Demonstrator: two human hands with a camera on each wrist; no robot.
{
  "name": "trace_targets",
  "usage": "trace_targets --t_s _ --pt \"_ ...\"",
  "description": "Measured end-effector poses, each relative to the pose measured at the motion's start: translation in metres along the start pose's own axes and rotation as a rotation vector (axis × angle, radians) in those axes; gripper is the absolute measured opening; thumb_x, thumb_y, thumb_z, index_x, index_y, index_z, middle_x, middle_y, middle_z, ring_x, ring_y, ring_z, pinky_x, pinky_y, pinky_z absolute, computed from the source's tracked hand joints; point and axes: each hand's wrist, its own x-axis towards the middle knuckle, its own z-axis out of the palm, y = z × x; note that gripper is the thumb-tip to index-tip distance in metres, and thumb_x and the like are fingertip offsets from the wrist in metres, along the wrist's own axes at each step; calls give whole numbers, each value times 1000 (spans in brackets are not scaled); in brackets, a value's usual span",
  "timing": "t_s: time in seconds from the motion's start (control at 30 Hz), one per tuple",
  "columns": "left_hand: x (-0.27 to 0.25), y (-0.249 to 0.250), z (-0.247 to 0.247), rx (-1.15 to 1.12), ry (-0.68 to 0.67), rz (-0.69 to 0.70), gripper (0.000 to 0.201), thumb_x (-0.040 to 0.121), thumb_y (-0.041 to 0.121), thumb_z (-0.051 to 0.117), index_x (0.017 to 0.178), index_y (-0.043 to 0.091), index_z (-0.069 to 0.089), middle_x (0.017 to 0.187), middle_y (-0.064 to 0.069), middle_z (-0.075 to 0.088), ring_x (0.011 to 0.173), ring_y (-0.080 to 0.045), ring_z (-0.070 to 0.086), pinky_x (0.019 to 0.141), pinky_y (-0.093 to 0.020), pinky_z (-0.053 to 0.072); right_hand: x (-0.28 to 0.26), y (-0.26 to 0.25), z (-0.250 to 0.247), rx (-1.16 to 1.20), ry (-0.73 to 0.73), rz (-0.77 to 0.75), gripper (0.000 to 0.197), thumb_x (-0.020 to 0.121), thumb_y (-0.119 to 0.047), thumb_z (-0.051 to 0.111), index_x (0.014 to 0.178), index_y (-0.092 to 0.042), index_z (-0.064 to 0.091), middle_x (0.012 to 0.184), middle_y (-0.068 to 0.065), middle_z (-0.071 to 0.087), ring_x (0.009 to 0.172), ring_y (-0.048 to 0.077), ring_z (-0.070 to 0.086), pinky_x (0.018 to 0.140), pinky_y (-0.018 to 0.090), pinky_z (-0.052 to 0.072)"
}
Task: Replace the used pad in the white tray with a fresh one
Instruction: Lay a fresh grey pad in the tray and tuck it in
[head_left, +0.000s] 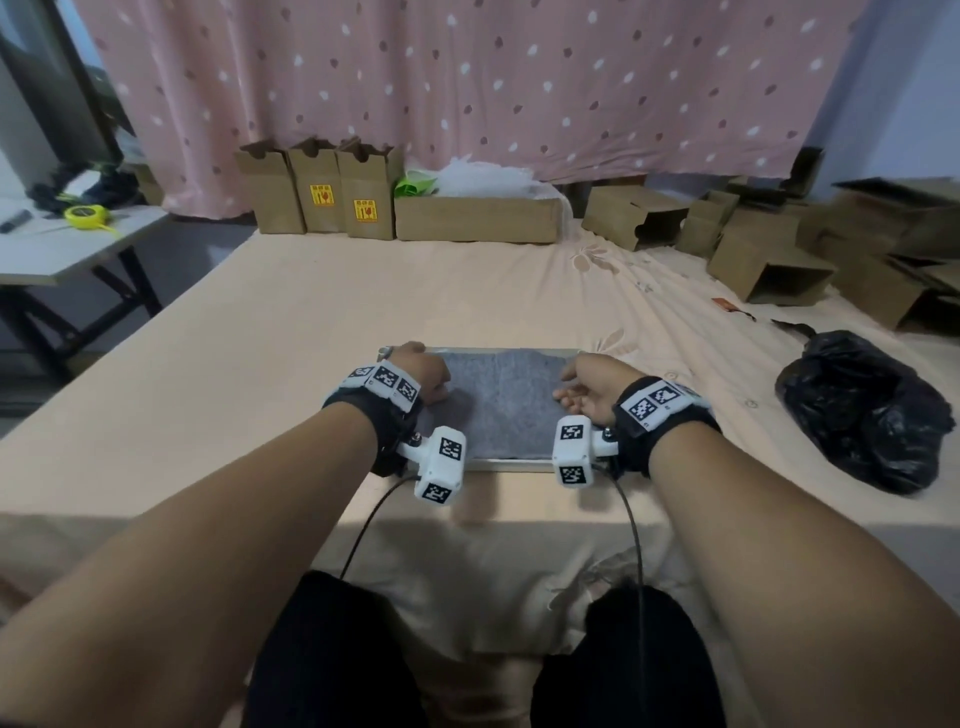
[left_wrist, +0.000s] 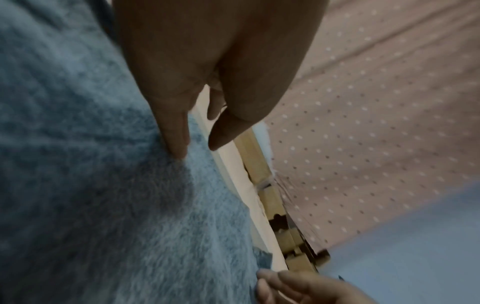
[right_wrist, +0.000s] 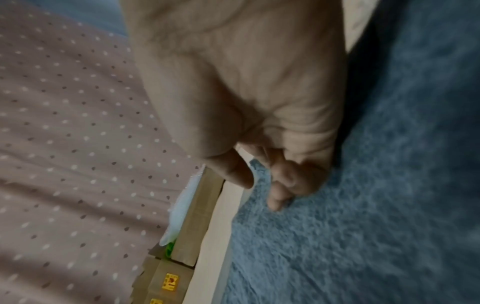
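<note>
Left hand (head_left: 423, 371) fingers (left_wrist: 176, 142) lie straight on the grey pad (head_left: 501, 405); right hand (head_left: 587, 387) fingers (right_wrist: 281, 185) curl loosely, holding nothing.

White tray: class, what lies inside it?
A grey pad fills the white tray; the left hand and right hand rest on it. The tray's floor is covered.

The left hand (left_wrist: 207, 61) rests straight fingers (left_wrist: 176, 142) on the fuzzy blue-grey pad (left_wrist: 91, 185) beside the tray rim (left_wrist: 233, 164).
</note>
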Motion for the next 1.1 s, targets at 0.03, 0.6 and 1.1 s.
trace_targets --t_s 0.03,0.6,1.1 --pt "-4 5 -3 102 12 60 36 102 24 51 134 11 60 139 -4 61 133 -21 49 114 -34 39 1 -2 -3 -19 13 -31 11 96 -7 40 88 -3 47 71 14 51 51 16 40 38 22 34" --pt "-91 4 -53 1077 -200 107 23 87 29 70 83 7 72 65 2 55 76 -21 56 83 -36 53 -87 5 -3 -1571 82 -243 25 82 -3 62 61 -8 48 65 7 53 58 21 51 55 27 44" --pt "-94 -11 -44 954 -200 141 30 95 21 55 111 2 72 108 -10 70 92 -20 59 88 -33 50 -83 19 -1 -1606 -43 -351 17 96 -12 41 94 -6 57 98 10 56 88 26 54 73 28 41"
